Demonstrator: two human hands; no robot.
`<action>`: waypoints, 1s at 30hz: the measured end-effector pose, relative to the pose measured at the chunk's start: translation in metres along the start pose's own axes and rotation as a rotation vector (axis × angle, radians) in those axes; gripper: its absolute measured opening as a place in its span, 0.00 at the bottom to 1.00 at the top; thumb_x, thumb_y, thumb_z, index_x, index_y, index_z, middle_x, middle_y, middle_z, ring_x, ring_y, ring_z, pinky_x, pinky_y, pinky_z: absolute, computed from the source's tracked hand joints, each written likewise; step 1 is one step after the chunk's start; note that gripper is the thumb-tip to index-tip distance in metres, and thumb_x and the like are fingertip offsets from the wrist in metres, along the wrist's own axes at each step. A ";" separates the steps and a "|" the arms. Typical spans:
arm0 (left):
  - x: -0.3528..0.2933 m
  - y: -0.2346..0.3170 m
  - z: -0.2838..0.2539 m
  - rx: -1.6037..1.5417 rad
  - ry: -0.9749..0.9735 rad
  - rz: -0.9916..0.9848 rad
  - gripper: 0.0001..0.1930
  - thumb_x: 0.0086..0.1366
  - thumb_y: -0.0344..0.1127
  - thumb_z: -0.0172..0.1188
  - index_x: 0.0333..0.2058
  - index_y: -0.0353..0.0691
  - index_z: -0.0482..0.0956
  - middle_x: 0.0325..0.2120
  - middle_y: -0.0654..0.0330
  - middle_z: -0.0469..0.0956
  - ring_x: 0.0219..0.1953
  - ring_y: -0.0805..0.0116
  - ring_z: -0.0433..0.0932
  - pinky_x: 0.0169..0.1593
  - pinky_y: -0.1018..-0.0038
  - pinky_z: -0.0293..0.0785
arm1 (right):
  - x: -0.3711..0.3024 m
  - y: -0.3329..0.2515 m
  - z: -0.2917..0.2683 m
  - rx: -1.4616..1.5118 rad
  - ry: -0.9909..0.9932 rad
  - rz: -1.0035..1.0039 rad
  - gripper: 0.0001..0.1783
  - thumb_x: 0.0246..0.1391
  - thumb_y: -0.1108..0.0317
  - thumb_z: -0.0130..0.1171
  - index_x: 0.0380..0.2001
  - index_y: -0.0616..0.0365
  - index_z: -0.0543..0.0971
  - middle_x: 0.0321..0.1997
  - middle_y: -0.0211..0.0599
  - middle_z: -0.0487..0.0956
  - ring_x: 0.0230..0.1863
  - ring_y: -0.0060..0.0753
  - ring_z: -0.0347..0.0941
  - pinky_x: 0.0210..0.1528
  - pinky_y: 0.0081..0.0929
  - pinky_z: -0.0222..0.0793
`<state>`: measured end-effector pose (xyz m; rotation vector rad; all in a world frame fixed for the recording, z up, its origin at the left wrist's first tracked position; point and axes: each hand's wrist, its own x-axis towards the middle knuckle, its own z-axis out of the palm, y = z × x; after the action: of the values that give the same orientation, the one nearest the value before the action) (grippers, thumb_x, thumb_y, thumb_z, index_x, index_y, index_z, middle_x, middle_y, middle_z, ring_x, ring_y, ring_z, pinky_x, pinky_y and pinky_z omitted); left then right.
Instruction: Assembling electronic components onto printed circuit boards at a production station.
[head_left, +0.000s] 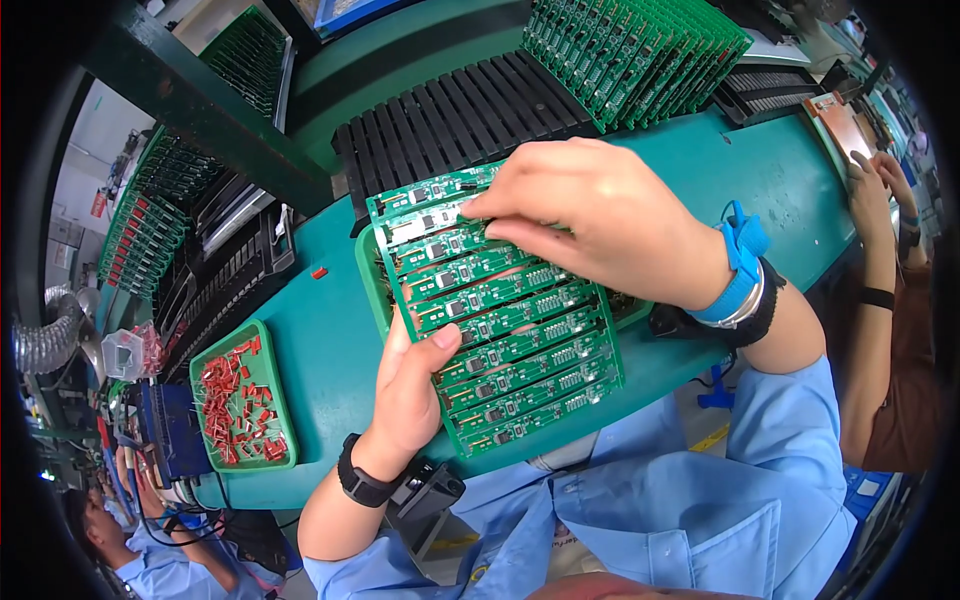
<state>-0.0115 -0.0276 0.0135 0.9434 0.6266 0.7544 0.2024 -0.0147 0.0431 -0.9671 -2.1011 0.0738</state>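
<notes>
A green circuit board panel (535,325), made of several parallel strips with small black chips, is held tilted above the bench. My left hand (408,395) grips its left edge, thumb on the top face and the other fingers hidden beneath. Over the panel's far end, my right hand (610,220) has thumb and index finger pinched close to the upper strips. Whatever those fingertips hold, if anything, is too small to make out. Partly covered by the panel is a green tray (372,280), its contents mostly hidden.
Red leaded components (235,400) fill another green tray (282,395) at left; one loose red component (319,272) lies nearby. A black slotted rack (450,115) stands beyond, with upright boards (630,60) at its right. A co-worker's hands (875,185) work at far right.
</notes>
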 end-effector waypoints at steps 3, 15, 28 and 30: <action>0.001 0.001 -0.001 -0.035 -0.024 -0.014 0.26 0.60 0.28 0.46 0.58 0.36 0.53 0.52 0.55 0.66 0.51 0.65 0.68 0.54 0.69 0.66 | 0.001 0.003 0.000 0.050 -0.008 0.052 0.08 0.41 0.76 0.63 0.28 0.59 0.78 0.28 0.35 0.72 0.28 0.35 0.73 0.31 0.26 0.71; 0.001 -0.002 -0.002 0.069 -0.025 0.032 0.27 0.57 0.27 0.44 0.57 0.35 0.54 0.51 0.54 0.66 0.51 0.64 0.69 0.55 0.68 0.65 | 0.000 0.003 -0.004 -0.112 -0.026 -0.118 0.08 0.41 0.72 0.62 0.29 0.57 0.77 0.29 0.33 0.72 0.29 0.36 0.72 0.28 0.29 0.68; 0.014 0.007 -0.026 -0.319 0.128 0.105 0.24 0.56 0.38 0.42 0.51 0.32 0.65 0.45 0.48 0.73 0.44 0.56 0.74 0.51 0.62 0.70 | -0.017 0.021 -0.023 -0.125 -0.663 0.234 0.11 0.42 0.65 0.62 0.23 0.58 0.73 0.28 0.37 0.74 0.32 0.42 0.73 0.32 0.36 0.68; 0.015 0.009 -0.024 -0.450 0.055 0.089 0.24 0.56 0.39 0.43 0.50 0.32 0.66 0.44 0.48 0.73 0.44 0.55 0.75 0.51 0.62 0.70 | -0.015 0.021 -0.021 -0.092 -0.698 0.243 0.10 0.42 0.65 0.62 0.23 0.59 0.73 0.27 0.37 0.74 0.32 0.42 0.73 0.32 0.36 0.68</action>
<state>-0.0234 -0.0003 0.0087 0.5397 0.4377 0.9552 0.2360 -0.0154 0.0400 -1.3935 -2.6096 0.5055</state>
